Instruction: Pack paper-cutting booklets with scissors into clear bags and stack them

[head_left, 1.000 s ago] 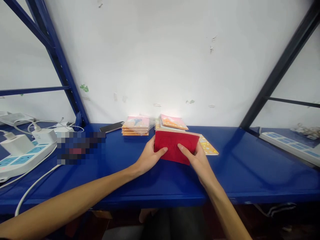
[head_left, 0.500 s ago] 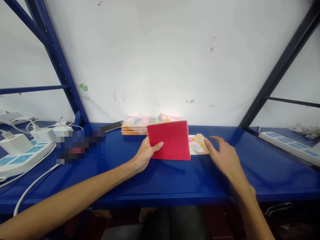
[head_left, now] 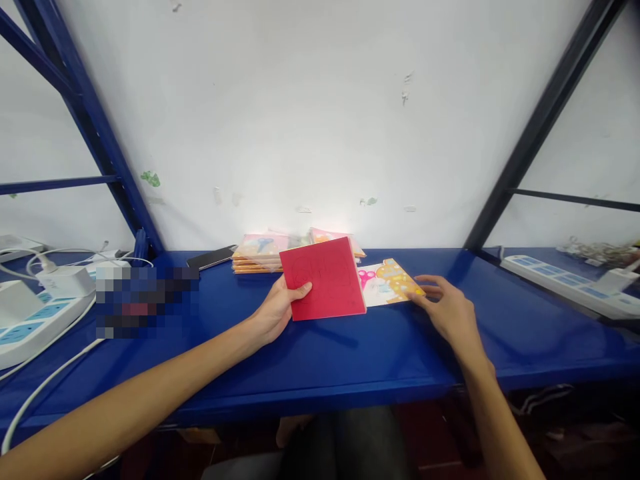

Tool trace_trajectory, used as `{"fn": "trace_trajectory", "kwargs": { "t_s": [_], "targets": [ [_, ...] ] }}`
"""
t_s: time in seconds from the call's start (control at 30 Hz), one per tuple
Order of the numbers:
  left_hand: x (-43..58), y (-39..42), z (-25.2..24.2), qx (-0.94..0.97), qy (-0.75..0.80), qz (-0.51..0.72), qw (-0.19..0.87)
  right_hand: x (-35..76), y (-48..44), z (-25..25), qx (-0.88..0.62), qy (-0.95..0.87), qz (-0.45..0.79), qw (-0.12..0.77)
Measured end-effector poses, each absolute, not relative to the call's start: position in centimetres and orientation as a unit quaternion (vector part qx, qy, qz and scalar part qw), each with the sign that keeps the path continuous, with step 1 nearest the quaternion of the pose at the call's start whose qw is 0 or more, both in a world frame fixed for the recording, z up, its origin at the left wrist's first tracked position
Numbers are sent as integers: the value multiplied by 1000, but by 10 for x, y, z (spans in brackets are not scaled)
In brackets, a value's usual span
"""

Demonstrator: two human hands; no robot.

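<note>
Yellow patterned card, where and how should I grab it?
I'd pinch the card at its right edge, coming from the right: it looks thin, that edge lies by the right hand, and the red booklet hides its left end.

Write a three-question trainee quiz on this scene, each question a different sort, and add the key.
1. Multiple choice: which hand holds the red booklet? (a) left (b) right (c) both

2. True or false: the thumb of the right hand is at the right-hand end of the yellow-and-white card.

3. Fill in the gap: on the blue table, as the camera sees it, the flat black object lies to the ____ of the stack topped by a blue scissors picture.

Key: 1. (a), the left hand. 2. True. 3. left.
</note>
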State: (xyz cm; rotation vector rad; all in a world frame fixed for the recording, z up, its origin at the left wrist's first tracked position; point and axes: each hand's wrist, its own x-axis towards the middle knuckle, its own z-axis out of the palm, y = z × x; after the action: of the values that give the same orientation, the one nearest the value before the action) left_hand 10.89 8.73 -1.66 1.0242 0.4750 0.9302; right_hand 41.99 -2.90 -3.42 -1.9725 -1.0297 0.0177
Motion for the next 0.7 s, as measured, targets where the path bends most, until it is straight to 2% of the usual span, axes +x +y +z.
{"fn": "trace_trajectory", "kwargs": {
  "t_s": [0.1, 0.17, 0.3, 0.4, 0.57, 0.7],
  "targets": [
    [108, 87, -15, 463, 222, 421, 747, 413, -32, -25, -738, -374, 21, 561],
    [108, 85, -13, 462, 226, 421, 747, 404, -34, -18, -711, -360, -3, 605],
    [108, 83, -11, 464, 228, 418, 747, 385, -38, -5, -718, -354, -66, 595],
    [108, 83, -11, 465, 221, 416, 750, 380, -42, 0, -726, -340, -63, 594],
    [107, 84, -11, 462, 216, 412, 755, 384, -54, 7, -671, -306, -87, 669],
    [107, 82, -9, 458, 213, 409, 760, 382, -65, 19, -612, -289, -58, 734]
  ]
}}
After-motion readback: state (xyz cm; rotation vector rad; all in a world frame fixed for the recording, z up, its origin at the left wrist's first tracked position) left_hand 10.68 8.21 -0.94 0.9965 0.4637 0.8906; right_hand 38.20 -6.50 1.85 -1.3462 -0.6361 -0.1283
